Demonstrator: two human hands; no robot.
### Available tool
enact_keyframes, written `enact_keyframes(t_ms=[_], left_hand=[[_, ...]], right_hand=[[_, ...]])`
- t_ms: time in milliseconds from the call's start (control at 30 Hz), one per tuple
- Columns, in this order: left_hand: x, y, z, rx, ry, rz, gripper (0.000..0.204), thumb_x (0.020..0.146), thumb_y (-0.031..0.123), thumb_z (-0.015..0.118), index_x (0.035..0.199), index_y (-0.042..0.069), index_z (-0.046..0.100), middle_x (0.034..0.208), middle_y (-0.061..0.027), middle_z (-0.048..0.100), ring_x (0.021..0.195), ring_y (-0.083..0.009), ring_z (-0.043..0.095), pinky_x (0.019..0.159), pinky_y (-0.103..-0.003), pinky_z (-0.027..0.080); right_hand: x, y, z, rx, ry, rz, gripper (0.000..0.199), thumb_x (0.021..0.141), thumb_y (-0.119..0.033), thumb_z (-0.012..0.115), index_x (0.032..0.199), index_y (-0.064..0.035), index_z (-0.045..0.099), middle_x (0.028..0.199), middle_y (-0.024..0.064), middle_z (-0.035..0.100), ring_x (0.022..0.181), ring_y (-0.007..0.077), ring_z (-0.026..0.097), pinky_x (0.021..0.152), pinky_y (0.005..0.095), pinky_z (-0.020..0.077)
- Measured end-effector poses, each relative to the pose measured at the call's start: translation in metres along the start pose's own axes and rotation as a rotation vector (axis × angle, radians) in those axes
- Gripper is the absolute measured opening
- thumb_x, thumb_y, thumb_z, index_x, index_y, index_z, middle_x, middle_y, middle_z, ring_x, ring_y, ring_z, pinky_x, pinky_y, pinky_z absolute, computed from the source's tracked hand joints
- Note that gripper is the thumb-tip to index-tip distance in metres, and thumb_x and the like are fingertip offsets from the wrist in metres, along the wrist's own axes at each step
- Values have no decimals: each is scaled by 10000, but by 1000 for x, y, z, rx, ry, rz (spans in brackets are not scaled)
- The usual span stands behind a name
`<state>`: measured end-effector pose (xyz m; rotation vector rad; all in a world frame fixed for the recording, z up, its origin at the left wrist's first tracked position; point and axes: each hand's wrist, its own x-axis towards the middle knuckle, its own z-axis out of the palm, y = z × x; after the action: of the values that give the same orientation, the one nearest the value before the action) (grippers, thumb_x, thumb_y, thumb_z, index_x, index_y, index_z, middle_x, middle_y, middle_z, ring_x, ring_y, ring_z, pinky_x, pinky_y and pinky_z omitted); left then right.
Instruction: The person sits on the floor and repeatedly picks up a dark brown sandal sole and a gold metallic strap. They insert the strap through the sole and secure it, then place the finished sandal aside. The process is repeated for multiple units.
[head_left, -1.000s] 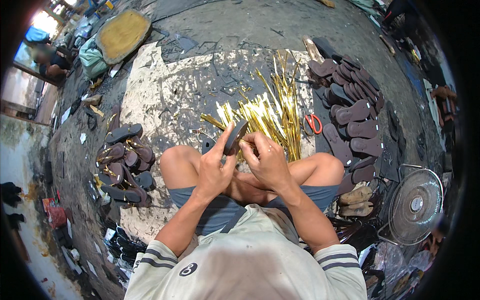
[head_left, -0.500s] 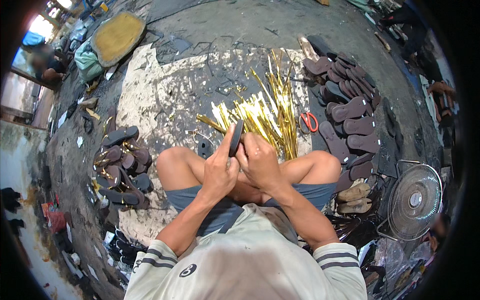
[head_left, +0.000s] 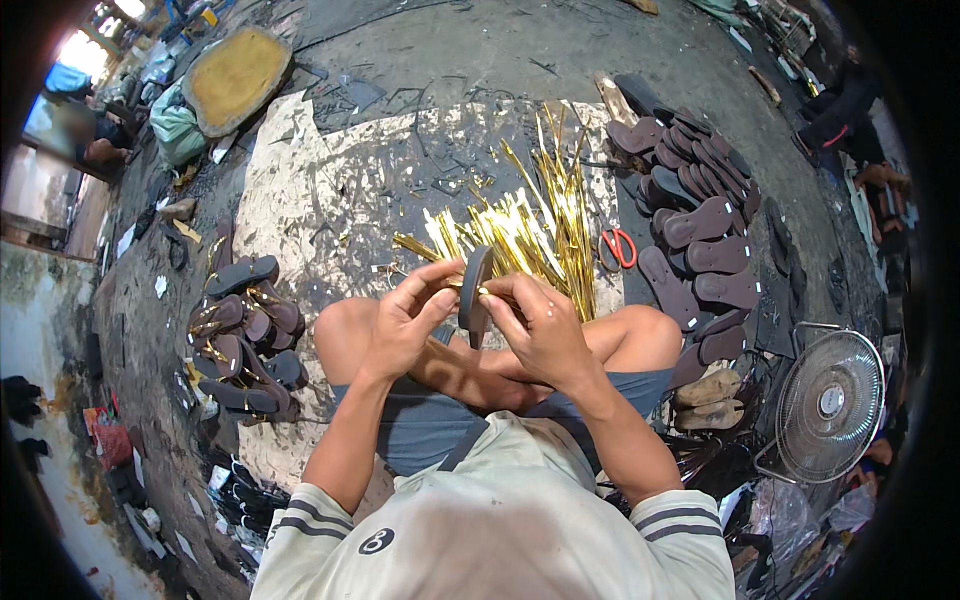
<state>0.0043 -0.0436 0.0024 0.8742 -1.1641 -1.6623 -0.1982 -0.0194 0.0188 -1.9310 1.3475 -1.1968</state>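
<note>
A dark sandal sole [head_left: 477, 295] is held up edge-on between my two hands, above my crossed legs. My left hand [head_left: 410, 312] has its index finger and thumb at the sole's left face, where a bit of gold shows by the fingertips. On the other face, my right hand [head_left: 540, 325] pinches a small gold strap end close to the sole. Just beyond lies a spread bundle of gold strips [head_left: 520, 235] on the mat. Red-handled scissors [head_left: 618, 248] rest to the right of the strips.
Brown sandal soles [head_left: 700, 220] are stacked at the right, and sandals with gold straps [head_left: 245, 335] are heaped at the left. A pair of wooden foot forms [head_left: 708, 400] lies near a fan [head_left: 829, 402]. A stained mat [head_left: 330, 190] covers the floor. Other people sit at the far edges.
My hands have moved apart to either side of the sole. My left index finger, stretched along it before, is now bent toward its face. The sole sits slightly lower.
</note>
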Motion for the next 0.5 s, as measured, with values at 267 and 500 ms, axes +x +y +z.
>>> enact_keyframes(t_ms=[267,500], left_hand=[[6,-17,-7,53,335,226,205,1022,97,619,1191,-19,614,1056,-27,680,904,-61,624,809,-220,522],[-14,-57,14,-296,406,70,298,1057,187,567,1304,20,582,1216,-78,661,1079,-159,661,909,-288,564]], right_hand=[[-34,-28,12,663,-163,415,317,994,-243,656,1193,4,632,1111,99,694,963,228,659,794,350,535],[-37,20,55,1373,317,812,331,1034,-348,607,1143,-41,672,1000,79,722,852,123,678,706,259,538]])
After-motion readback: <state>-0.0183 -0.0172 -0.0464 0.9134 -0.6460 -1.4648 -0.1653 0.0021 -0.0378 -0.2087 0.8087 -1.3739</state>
